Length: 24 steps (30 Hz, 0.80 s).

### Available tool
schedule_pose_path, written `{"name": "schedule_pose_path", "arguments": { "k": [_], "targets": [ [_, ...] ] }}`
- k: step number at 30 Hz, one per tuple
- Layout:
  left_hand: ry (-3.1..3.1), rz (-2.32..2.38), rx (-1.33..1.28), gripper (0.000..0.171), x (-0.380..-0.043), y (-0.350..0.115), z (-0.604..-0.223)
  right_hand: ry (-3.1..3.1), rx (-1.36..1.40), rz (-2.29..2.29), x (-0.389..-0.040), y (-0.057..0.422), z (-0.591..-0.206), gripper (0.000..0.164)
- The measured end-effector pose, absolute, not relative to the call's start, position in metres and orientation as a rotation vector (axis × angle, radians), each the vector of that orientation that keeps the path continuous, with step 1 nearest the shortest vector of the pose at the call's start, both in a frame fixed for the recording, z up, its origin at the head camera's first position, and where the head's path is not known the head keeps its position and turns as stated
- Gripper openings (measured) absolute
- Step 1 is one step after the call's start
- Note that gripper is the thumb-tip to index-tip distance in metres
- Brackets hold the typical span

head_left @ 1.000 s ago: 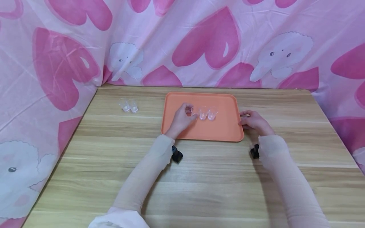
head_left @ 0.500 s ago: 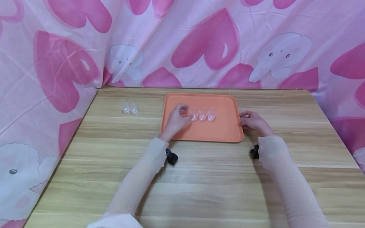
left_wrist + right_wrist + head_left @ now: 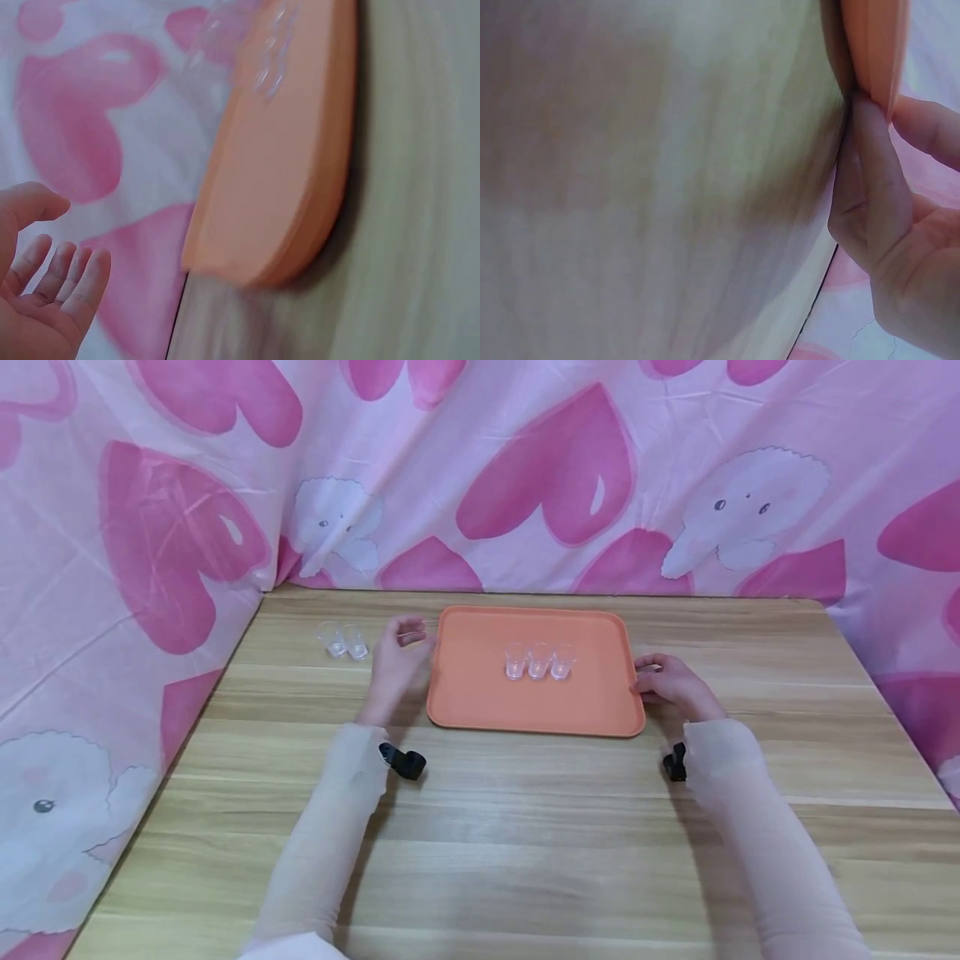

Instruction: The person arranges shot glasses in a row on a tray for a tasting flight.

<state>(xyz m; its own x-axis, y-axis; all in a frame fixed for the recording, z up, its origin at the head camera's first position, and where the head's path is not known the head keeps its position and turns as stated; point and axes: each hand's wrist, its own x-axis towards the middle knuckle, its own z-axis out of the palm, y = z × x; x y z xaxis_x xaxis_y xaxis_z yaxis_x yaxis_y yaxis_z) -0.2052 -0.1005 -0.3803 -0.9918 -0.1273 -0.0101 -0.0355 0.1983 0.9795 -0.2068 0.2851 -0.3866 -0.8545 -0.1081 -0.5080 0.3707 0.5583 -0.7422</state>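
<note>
Three small clear plastic cups [image 3: 537, 663] stand side by side in a row on an orange tray [image 3: 480, 708]. My left hand [image 3: 397, 664] is off the tray's left edge, holding nothing, its fingers loosely bent and apart in the left wrist view [image 3: 52, 292]. To its left, two more clear cups [image 3: 344, 642] stand close together on the table. My right hand [image 3: 671, 683] pinches the tray's right edge; in the right wrist view the thumb [image 3: 930, 131] is on one side of the rim and the fingers on the other.
The wooden table [image 3: 525, 843] carries the tray towards its back edge. A pink cloth [image 3: 420, 460] with hearts hangs behind and along the left side. Black cameras [image 3: 405, 763] sit on both wrists.
My left hand has let go of the leftmost cup on the tray and moved left, past the tray's edge. The right hand stays at the tray's rim.
</note>
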Motion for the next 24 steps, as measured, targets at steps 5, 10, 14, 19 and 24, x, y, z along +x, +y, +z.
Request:
{"name": "schedule_pose_path", "arguments": {
  "k": [5, 10, 14, 19, 24],
  "targets": [
    [-2.342, -1.841, 0.222, 0.042, -0.208, -0.127, -0.376, 2.282, 0.207, -1.262, -0.206, 0.285, -0.386, 0.054],
    [-2.296, -1.8, 0.324, 0.042, -0.207, -0.149, -0.375, 2.306, 0.208, -1.273, -0.203, 0.284, -0.383, 0.055],
    [-2.256, -1.805, 0.415, 0.041, -0.205, -0.162, -0.377, 2.349, 0.21, -1.311, -0.2, 0.279, -0.383, 0.052],
    [-2.238, -1.775, 0.473, 0.043, -0.204, -0.175, -0.381, 2.362, 0.202, -1.367, -0.198, 0.277, -0.385, 0.05],
    [-2.268, -1.698, 0.52, 0.043, -0.204, -0.184, -0.386, 2.351, 0.19, -1.393, -0.198, 0.279, -0.385, 0.05]
  ]
}}
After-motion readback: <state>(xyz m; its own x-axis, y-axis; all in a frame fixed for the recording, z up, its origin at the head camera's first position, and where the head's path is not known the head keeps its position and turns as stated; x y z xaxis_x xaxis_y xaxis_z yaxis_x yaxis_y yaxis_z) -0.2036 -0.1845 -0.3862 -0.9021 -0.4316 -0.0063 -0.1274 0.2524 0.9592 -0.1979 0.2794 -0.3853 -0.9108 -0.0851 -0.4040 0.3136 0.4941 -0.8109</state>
